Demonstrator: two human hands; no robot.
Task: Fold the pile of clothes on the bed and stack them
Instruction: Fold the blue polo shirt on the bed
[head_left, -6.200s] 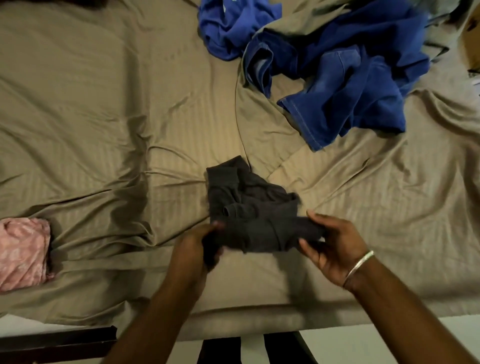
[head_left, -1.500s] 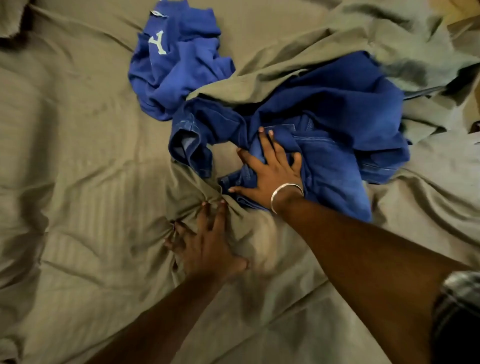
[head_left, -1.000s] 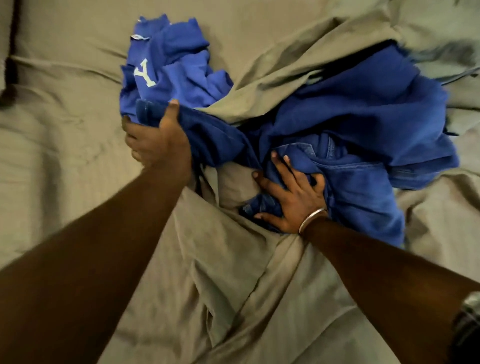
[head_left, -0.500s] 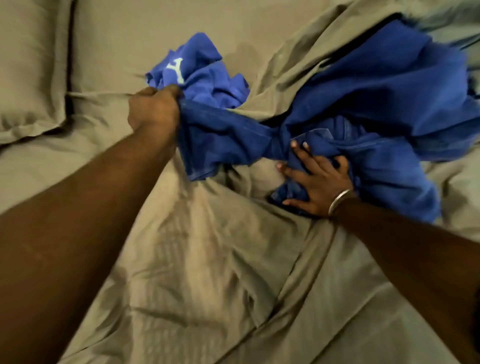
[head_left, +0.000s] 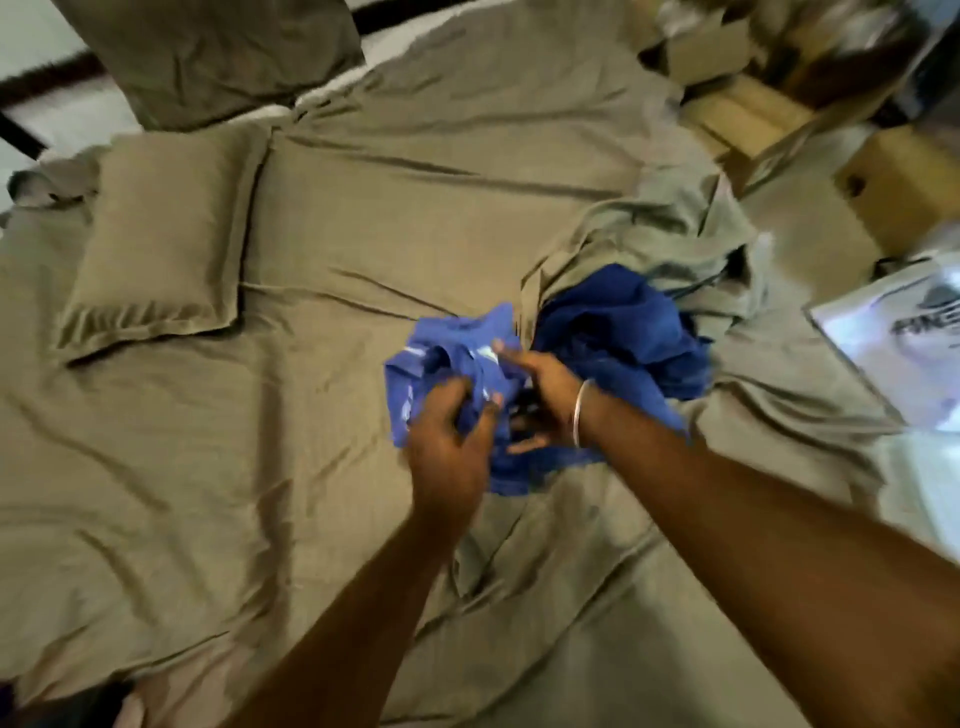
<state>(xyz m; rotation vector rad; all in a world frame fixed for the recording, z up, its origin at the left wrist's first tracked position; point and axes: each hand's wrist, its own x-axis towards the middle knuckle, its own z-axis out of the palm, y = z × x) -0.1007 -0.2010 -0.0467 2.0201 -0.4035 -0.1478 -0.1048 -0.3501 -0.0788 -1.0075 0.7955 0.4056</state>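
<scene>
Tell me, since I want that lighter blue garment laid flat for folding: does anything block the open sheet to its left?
Nothing visible does. Both hands, left hand and right hand, already grip the lighter blue garment; the sheet left of it shows only wrinkles, with the pillow farther back.

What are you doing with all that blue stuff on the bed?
A person is sorting laundry to fold. Both hands, the left hand and the right hand, grip a crumpled lighter blue garment above the bed sheet. A darker blue heap lies just behind it, not yet folded.
</scene>
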